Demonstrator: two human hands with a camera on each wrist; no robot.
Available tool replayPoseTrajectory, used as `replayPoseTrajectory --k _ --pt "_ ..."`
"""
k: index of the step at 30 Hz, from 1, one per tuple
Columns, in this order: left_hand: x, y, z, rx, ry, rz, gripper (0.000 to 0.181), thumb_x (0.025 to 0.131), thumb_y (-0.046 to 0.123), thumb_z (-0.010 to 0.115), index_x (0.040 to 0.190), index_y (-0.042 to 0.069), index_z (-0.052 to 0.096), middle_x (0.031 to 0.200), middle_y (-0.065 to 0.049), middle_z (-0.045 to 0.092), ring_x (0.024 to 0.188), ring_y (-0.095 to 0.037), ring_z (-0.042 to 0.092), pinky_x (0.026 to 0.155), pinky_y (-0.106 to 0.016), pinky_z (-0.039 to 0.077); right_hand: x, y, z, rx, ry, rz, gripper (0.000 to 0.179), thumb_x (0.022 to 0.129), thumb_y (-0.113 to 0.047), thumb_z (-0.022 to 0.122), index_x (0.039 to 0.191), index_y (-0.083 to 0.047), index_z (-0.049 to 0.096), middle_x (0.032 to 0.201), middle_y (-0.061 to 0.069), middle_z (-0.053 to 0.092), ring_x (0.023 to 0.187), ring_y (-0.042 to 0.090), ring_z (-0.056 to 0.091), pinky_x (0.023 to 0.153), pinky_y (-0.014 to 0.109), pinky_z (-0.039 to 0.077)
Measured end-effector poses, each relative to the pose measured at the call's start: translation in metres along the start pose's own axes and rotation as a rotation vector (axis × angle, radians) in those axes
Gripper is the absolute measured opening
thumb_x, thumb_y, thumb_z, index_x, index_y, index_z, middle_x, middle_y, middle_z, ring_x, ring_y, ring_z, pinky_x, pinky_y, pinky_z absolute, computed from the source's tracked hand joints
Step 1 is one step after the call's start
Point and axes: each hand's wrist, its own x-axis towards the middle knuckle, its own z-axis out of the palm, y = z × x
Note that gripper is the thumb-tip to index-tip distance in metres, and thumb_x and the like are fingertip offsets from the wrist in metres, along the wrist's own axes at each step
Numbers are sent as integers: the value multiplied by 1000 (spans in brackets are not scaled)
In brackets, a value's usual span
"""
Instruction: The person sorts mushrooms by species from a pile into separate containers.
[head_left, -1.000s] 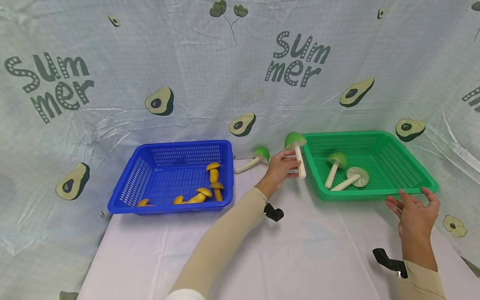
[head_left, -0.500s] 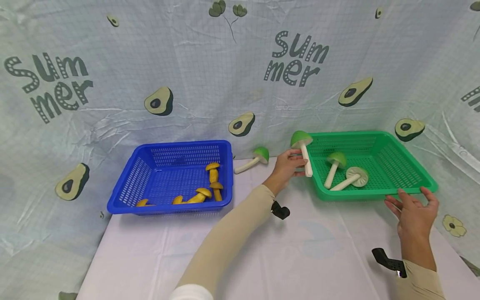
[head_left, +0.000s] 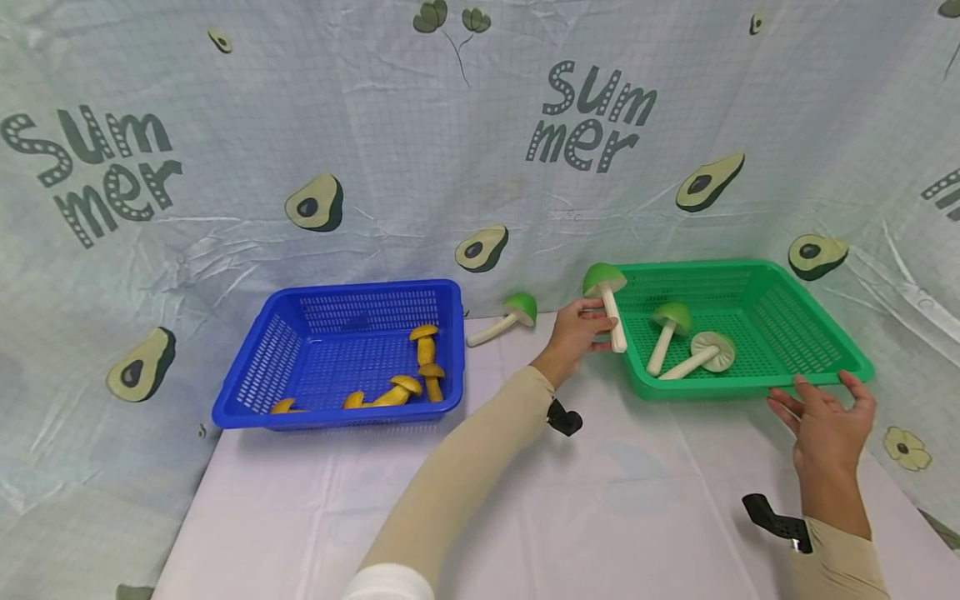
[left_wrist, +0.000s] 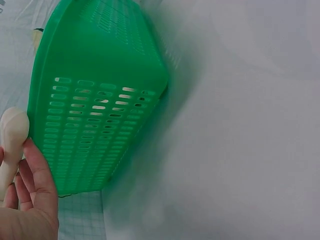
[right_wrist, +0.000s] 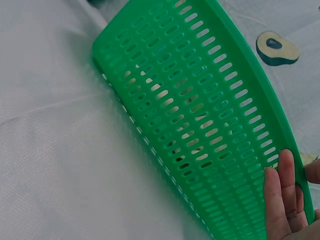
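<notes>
My left hand [head_left: 576, 335] holds a toy mushroom [head_left: 603, 280] with a green cap and white stem, gripping it by the stem, cap up. It is at the left rim of the green basket [head_left: 720, 388]; in the left wrist view the stem end [left_wrist: 15, 125] appears right beside that rim. My right hand [head_left: 831, 429] pinches the basket's front rim near its right corner; in the right wrist view its fingers [right_wrist: 286, 175] lie along the outer wall and the thumb is across the rim. Two green-capped mushrooms [head_left: 672, 317] lie inside the basket.
Another green-capped mushroom [head_left: 521, 308] lies on the white table [head_left: 585, 500], between the baskets near the back. At left, a blue basket [head_left: 337, 419] holds several yellow mushrooms [head_left: 424, 335]. A printed cloth [head_left: 405, 167] hangs behind everything.
My left hand has moved slightly right with the mushroom, up to the green basket's left rim, and has barely moved in the last half second. My right hand keeps its place on the rim.
</notes>
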Motion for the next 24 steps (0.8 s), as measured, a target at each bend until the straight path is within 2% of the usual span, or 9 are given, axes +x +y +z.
replayPoseTrajectory --k 6,13,24 --pt "0 3 5 -13 6 11 33 89 1 76 120 8 69 94 -3 64 83 -17 68 72 -38 62 1 -1 2 -18 1 -6 74 90 0 74 140 -30 29 94 5 61 58 26 72 56 36 60" --pt "0 1 8 -48 -25 21 35 90 -3 73 124 4 68 92 -4 62 82 -15 66 72 -37 62 1 -1 2 -27 -12 -6 75 91 0 74 142 -30 27 96 5 59 59 26 73 58 36 60" --pt "-4 1 5 -50 -60 29 41 95 1 68 135 0 62 95 -1 64 87 -19 65 75 -37 62 1 0 1 -24 -14 -3 77 89 -4 77 142 -30 27 96 5 60 60 26 73 58 36 60"
